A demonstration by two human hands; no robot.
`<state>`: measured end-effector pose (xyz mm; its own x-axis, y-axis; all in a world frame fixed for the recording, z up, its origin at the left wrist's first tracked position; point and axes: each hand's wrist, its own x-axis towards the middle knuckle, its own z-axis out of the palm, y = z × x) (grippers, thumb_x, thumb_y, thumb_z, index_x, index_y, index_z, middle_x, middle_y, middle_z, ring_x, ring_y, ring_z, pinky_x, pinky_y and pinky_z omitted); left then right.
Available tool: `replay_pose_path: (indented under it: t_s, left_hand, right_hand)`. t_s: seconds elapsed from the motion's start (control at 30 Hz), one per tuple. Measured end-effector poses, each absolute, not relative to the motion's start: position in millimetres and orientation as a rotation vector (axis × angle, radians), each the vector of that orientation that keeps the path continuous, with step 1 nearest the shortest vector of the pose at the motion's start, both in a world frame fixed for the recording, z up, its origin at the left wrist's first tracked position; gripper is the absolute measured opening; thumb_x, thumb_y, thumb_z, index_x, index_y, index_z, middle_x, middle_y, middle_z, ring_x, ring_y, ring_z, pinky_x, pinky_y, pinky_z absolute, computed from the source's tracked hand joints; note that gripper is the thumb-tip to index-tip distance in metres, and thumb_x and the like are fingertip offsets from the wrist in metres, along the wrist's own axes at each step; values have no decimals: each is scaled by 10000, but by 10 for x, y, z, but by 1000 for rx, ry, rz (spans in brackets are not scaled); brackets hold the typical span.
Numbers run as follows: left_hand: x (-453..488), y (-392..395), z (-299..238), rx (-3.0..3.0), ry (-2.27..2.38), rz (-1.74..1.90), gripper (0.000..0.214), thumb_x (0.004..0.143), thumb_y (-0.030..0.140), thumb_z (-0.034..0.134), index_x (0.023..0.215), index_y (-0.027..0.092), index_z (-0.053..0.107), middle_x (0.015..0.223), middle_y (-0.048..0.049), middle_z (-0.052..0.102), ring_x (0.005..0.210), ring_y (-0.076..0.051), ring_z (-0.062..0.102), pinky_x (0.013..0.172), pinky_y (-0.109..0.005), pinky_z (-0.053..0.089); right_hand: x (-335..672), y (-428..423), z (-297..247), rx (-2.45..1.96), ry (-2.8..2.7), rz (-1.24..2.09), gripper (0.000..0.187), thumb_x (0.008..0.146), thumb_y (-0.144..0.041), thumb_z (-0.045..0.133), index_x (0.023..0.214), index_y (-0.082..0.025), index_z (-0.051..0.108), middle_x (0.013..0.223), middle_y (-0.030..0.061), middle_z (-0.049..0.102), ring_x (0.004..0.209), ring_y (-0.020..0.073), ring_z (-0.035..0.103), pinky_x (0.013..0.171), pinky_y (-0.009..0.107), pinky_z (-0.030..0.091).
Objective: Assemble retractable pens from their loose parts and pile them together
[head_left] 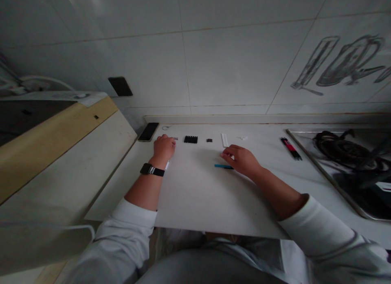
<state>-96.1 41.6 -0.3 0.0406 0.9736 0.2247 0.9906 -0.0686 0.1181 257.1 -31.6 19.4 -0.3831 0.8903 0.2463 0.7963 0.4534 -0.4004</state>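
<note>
My left hand rests on the white counter with its fingers curled, next to some tiny grey parts; a black watch sits on that wrist. My right hand lies palm down with bent fingers over the end of a thin blue stick. Whether its fingers grip the stick is hidden. Beyond the hands lie a row of black ridged pieces, one small dark piece, a white strip and a small white part.
A dark phone lies at the back left. A red and black tool lies right of the hands, beside a steel stove top with a black burner grate. A tiled wall rises behind. A cabinet stands to the left.
</note>
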Motion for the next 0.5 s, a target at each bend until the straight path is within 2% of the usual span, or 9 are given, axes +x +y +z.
replay_pose_path:
  t_s: [0.1, 0.23, 0.3, 0.4, 0.5]
  left_hand:
    - [-877, 390, 31, -2301, -2042, -330, 144, 915, 213, 618, 949, 206, 758, 1065, -118, 703, 993, -287, 612, 872, -388, 456]
    - [-729, 322, 93, -2442, -1914, -471, 121, 943, 181, 595, 985, 210, 705, 1002, -87, 735, 942, -252, 642, 828, -351, 456]
    - [-660, 286, 124, -2486, -1866, -542, 103, 953, 184, 596, 997, 205, 687, 983, -87, 737, 921, -248, 648, 813, -348, 454]
    - [-591, 246, 153, -2513, -1811, -602, 77, 952, 184, 608, 991, 201, 672, 977, -90, 735, 921, -251, 652, 814, -349, 452]
    - [-568, 231, 149, -2518, -1804, -618, 65, 950, 175, 611, 977, 201, 663, 969, -92, 733, 932, -254, 655, 823, -349, 454]
  right_hand:
    - [2573, -274, 214, -1385, -2276, 265, 317, 1026, -422, 517, 964, -216, 749, 965, 70, 719, 824, 176, 660, 784, 286, 473]
    - [2521, -82, 299, -1325, -2332, 165, 253, 1014, -353, 538, 1041, -210, 745, 1020, 81, 730, 870, 195, 669, 808, 304, 489]
    - [2448, 81, 333, -1302, -2414, 99, 249, 1002, -332, 562, 1127, -209, 739, 1096, 96, 725, 947, 218, 671, 868, 329, 498]
    - [2276, 360, 325, -1252, -2582, 8, 337, 978, -330, 611, 1280, -205, 696, 1235, 135, 688, 1117, 268, 638, 1007, 395, 475]
    - [2060, 593, 259, -1281, -2700, -75, 452, 963, -328, 625, 1399, -209, 632, 1362, 162, 621, 1217, 313, 592, 1031, 435, 468]
